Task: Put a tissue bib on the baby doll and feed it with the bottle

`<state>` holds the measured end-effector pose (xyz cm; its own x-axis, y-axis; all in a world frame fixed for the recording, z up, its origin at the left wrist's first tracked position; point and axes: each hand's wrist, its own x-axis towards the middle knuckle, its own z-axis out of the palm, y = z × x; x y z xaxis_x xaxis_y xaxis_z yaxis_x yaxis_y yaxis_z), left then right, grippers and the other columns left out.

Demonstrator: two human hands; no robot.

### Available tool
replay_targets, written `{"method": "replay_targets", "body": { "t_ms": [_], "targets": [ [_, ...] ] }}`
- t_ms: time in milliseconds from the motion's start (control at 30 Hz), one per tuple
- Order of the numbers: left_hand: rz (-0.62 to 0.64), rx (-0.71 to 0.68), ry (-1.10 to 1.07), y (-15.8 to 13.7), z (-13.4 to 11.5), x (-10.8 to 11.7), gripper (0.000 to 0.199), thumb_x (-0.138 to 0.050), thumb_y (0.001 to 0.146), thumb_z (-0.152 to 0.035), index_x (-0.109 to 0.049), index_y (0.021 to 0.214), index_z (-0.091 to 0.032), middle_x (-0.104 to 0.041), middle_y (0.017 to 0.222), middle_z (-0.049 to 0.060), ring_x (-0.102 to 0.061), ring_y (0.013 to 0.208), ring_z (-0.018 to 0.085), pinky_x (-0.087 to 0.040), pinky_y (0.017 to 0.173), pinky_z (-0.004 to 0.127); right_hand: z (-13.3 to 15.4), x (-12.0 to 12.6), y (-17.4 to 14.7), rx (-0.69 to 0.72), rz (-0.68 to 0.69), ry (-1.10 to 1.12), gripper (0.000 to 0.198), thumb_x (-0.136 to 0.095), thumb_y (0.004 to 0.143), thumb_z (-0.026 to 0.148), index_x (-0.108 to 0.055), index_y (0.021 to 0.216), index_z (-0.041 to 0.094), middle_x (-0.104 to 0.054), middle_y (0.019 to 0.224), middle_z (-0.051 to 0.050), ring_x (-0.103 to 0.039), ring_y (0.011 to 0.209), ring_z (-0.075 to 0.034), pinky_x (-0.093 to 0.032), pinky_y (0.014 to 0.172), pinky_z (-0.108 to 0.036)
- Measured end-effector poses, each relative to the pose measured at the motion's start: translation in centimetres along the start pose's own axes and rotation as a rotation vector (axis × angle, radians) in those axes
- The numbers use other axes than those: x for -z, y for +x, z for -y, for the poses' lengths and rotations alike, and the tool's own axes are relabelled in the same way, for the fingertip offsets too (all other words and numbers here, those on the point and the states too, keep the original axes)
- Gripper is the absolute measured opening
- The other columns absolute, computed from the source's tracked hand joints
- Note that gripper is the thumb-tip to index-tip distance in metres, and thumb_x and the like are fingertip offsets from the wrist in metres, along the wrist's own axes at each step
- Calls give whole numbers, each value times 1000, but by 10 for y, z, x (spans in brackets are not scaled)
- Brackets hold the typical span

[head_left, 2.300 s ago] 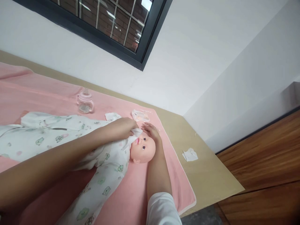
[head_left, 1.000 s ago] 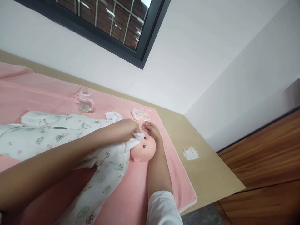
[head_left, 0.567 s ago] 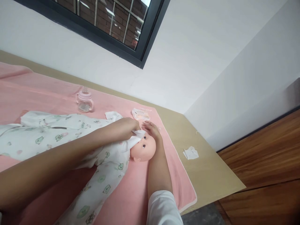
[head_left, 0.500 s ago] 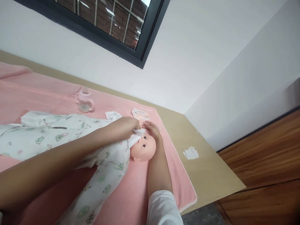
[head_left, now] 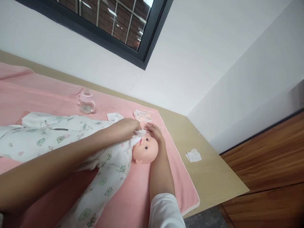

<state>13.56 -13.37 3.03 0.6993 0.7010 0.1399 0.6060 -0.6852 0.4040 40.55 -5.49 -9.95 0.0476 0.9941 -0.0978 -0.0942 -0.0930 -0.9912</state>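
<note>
A baby doll lies on its back, dressed in white clothes with green and pink animal prints. Pinched in my left hand is a white tissue, held at the doll's lower face by the mouth and chin. The far side of the doll's head is where my right hand rests, fingers stretched out and slightly curved, my forearm passing behind the crown. Part of the doll's neck and chest is hidden by my left hand and forearm.
A pink blanket covers most of the wooden table. A pink-handled baby bottle stands on it, and a small clear package lies beyond my hands. A crumpled tissue lies at the right. A wall and window border the far side.
My left hand and the tissue have shifted very slightly towards the doll's chin, uncovering more of the mouth. The right hand stays where it was.
</note>
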Motion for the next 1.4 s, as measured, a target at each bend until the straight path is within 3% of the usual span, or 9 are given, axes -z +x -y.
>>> {"method": "replay_targets", "body": {
  "t_ms": [400,600,767,933,1167,1400],
  "targets": [
    [-37,-30,60,5,18,-5,12,-51,69,-9,-60,71,-17,-64,82,9,-60,75,20,-26,61,28,-1,-1,1,8,-3,7,26,-70,82,20,-65,107,19,-74,101,-6,-70,96,-16,-55,101,-33],
    [16,2,-22,-7,10,8,10,-51,74,-14,-61,73,-18,-65,83,5,-58,73,17,-29,61,27,0,0,0,2,9,2,24,-69,83,21,-65,106,18,-74,101,-6,-71,94,-16,-55,101,-33],
    [82,-65,-167,-15,10,24,12,-51,78,-21,-62,77,-16,-65,84,3,-56,72,16,-33,62,25,2,-1,-1,1,1,-2,24,-70,81,20,-65,105,18,-74,100,-5,-71,92,-15,-55,101,-33],
    [145,-132,-328,-19,20,32,18,-54,81,-33,-56,74,-16,-56,72,0,-48,62,13,-31,56,24,1,-1,1,2,-9,-5,25,-72,79,20,-66,104,18,-75,96,-5,-70,91,-16,-54,102,-35],
    [251,-106,-207,-13,18,21,16,-54,71,-20,-41,61,-18,-37,60,-2,-33,54,12,-21,53,28,-2,2,2,18,19,6,29,-71,79,22,-64,107,18,-75,99,-5,-71,92,-17,-54,103,-35],
    [199,-98,-143,-9,17,11,24,-56,70,-19,-34,60,-19,-33,59,-2,-30,54,13,-18,52,29,-3,3,4,24,26,7,26,-71,81,23,-64,106,19,-74,101,-5,-71,93,-16,-55,102,-35]
  ]
}}
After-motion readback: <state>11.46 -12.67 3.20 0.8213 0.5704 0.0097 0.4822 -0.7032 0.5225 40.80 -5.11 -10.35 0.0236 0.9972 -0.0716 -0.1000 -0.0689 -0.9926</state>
